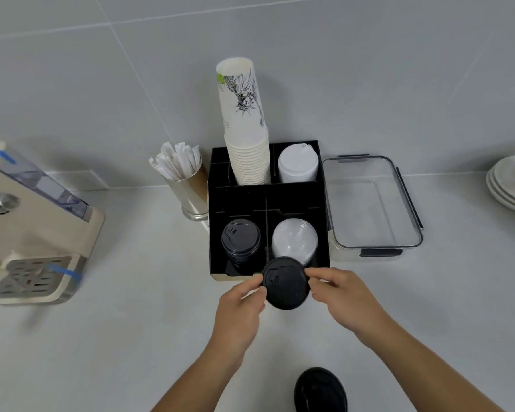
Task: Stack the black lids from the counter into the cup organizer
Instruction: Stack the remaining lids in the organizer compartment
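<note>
Both hands hold one black lid (284, 283) just in front of the black cup organizer (238, 200). My left hand (241, 313) pinches its left edge and my right hand (344, 298) pinches its right edge. A stack of black lids (240, 239) stands in the organizer's front left compartment. More black lids (320, 391) lie on the counter at the bottom edge, between my forearms. The organizer also holds clear lids (294, 242) front right, white lids (298, 165) back right and a tall stack of paper cups (246, 138) back left.
A metal cup of wrapped straws (185, 179) stands left of the organizer. A beige coffee machine (27, 227) sits at the far left. A clear lidded container (372, 209) is right of the organizer, and stacked white plates (512, 185) are at the right edge.
</note>
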`<control>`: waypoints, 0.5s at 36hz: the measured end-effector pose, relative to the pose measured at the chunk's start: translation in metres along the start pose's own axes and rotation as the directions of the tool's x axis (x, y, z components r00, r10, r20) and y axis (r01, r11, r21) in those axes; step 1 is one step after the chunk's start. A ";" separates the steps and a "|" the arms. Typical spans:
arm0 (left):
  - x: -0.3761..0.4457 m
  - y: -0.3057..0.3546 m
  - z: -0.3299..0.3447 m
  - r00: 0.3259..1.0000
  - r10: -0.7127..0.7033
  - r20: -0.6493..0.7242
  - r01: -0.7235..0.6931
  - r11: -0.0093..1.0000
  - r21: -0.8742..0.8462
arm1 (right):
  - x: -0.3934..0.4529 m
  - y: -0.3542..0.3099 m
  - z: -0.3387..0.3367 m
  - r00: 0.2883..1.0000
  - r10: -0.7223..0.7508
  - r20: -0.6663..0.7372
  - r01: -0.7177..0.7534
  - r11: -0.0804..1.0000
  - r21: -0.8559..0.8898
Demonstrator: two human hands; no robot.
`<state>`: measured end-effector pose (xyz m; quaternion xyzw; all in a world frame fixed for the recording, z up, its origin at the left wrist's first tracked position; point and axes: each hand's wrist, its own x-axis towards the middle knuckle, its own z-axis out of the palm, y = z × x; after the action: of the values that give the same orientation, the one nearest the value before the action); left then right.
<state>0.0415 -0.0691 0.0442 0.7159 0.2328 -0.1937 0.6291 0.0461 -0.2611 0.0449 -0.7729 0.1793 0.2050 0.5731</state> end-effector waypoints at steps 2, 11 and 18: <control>0.003 0.005 -0.003 1.000 0.022 -0.013 -0.022 1.000 -0.009 | 0.004 -0.008 0.002 1.000 -0.030 -0.007 0.030 0.999 -0.013; 0.021 0.023 -0.024 0.989 0.099 -0.107 -0.105 0.993 -0.048 | 0.027 -0.049 0.025 0.987 -0.158 0.037 0.161 0.980 -0.114; 0.044 0.032 -0.041 0.980 0.103 -0.169 -0.114 0.992 -0.053 | 0.048 -0.072 0.045 0.996 -0.080 0.039 0.082 0.995 -0.058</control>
<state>0.0948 -0.0282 0.0505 0.7211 0.2507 -0.0915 0.6393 0.1192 -0.1998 0.0664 -0.7925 0.1311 0.2010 0.5607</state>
